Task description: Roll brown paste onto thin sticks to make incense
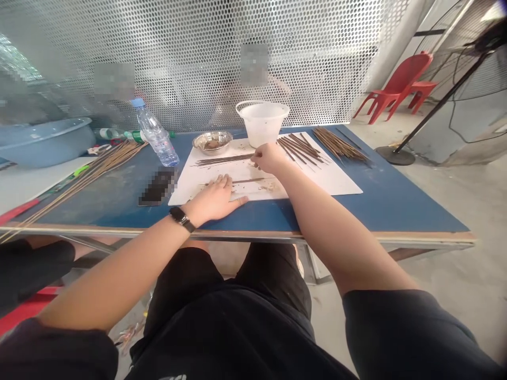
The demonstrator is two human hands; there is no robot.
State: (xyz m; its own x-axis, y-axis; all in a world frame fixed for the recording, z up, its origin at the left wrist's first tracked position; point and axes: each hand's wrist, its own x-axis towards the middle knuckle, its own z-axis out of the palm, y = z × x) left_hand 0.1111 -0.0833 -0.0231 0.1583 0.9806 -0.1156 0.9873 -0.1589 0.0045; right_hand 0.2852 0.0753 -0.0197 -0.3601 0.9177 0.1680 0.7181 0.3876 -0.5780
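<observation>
My left hand lies flat with fingers stretched out over the front edge of a white board, wearing a watch at the wrist. Under or beside its fingertips runs a single thin brown incense stick, with tan crumbs near its right end. My right hand is closed in a pinch at the right end of a row of brown incense sticks; what lies between the fingertips is hidden. More incense sticks are fanned out just right of that hand.
Behind the hands stand a white bucket and a metal dish with a brown lump. A bundle of sticks lies right. Leftward are a water bottle, a dark blurred object, long thin sticks and a blue basin.
</observation>
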